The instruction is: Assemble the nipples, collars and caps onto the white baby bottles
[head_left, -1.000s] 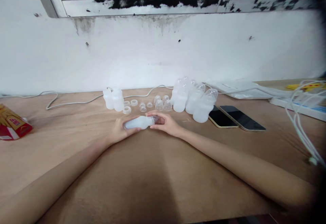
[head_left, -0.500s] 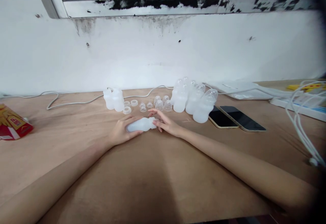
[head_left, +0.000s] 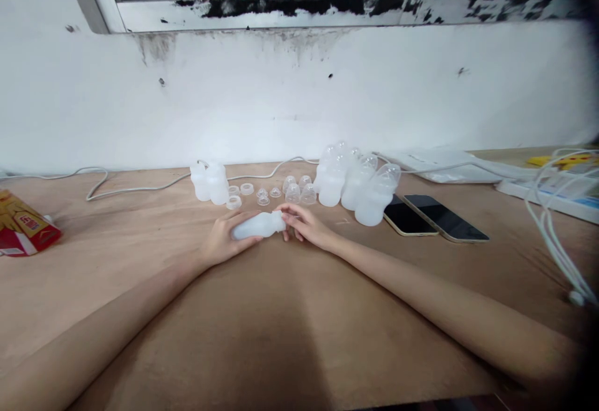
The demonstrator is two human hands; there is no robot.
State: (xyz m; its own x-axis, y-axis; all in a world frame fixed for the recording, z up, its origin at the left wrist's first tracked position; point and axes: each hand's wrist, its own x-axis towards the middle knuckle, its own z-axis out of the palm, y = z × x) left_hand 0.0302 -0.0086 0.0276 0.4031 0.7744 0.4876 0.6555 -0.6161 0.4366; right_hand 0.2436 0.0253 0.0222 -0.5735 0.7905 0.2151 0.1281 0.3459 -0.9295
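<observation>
My left hand [head_left: 221,237] is wrapped round the body of a translucent white baby bottle [head_left: 255,226], which lies tilted on its side with its neck to the right. The fingers of my right hand [head_left: 309,227] close on the collar at the bottle's neck end; what sits inside the collar is hidden by them. Just beyond stand clear bottle caps [head_left: 292,193], small clear nipples [head_left: 262,196] and white collar rings [head_left: 233,202]. Several capped bottles [head_left: 369,205] are grouped right of these, and uncapped bottles [head_left: 218,185] stand to the left.
Two phones [head_left: 444,217] lie overlapping on the wooden table [head_left: 224,348] at the right. White cables [head_left: 547,230] hang over the right side, near a plastic bag [head_left: 440,168]. A red and yellow box [head_left: 28,227] is at the far left. The wall [head_left: 262,99] rises behind the table.
My right fingers have bent in and turned about the bottle's neck, the index finger drawing down onto the collar. The bottle's neck end has tipped slightly; my left hand has hardly moved.
</observation>
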